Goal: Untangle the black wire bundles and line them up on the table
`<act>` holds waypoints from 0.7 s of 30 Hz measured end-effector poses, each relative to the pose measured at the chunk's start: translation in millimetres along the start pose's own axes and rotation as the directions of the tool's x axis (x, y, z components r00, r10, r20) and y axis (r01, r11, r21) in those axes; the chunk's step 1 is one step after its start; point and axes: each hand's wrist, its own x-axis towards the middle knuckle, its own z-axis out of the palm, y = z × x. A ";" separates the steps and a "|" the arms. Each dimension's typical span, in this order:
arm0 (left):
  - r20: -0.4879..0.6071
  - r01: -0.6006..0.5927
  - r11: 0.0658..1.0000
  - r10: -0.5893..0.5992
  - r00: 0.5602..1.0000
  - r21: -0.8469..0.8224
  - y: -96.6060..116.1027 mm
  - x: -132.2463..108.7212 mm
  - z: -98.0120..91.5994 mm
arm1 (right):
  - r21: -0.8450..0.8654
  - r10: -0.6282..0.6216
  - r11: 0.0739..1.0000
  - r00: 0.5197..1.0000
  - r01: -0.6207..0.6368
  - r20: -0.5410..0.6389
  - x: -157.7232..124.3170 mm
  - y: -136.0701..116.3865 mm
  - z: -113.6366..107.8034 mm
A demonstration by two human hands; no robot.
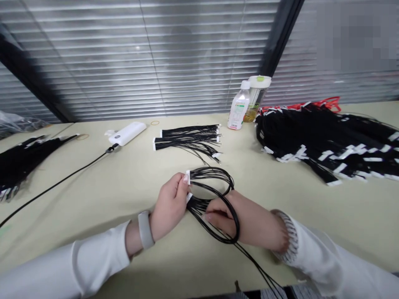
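Note:
Black cables [232,214] with white connectors curve in loops between my two hands, above the pale tabletop. My left hand [172,205] is closed on a white connector [188,177] at the cables' left end; a second white connector shows just below it. On the right, my right hand [230,216] reaches through the loops, its thumb and fingers pinched together at the lower strands. Whether a strand lies between those fingertips is too small to make out. Some loose cable ends trail down toward the table's front edge.
Short black cable bundles [187,137] lie behind my hands. A large black cable pile [324,137] is at right, another bundle [28,158] at left. A white power bank [129,133] with a cord, a white bottle [239,107] and a lidded cup [258,95] stand near the blinds.

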 end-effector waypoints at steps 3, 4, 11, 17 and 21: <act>0.005 -0.005 1.000 0.005 1.000 0.002 0.3 -0.1 0.2 | 0.017 0.003 1.000 1.000 -0.003 -0.012 1.7 0.0 3.8; 0.008 -0.008 1.000 0.008 1.000 0.005 0.6 -0.1 0.3 | 0.012 0.007 1.000 1.000 -0.007 -0.022 2.3 -0.7 4.0; 0.004 -0.006 1.000 0.006 1.000 0.028 2.5 0.4 0.1 | -0.232 0.012 0.972 0.998 -0.027 -0.064 0.9 -9.8 -4.2; -0.023 0.014 0.999 -0.013 1.000 0.039 1.6 2.4 1.0 | -0.620 -0.025 0.760 0.944 -0.195 -0.328 -9.9 -7.3 -25.1; -0.006 0.030 0.999 -0.030 1.000 0.023 2.8 2.2 1.4 | -0.346 -0.164 0.927 0.666 -0.149 -0.727 -12.5 -2.9 -38.5</act>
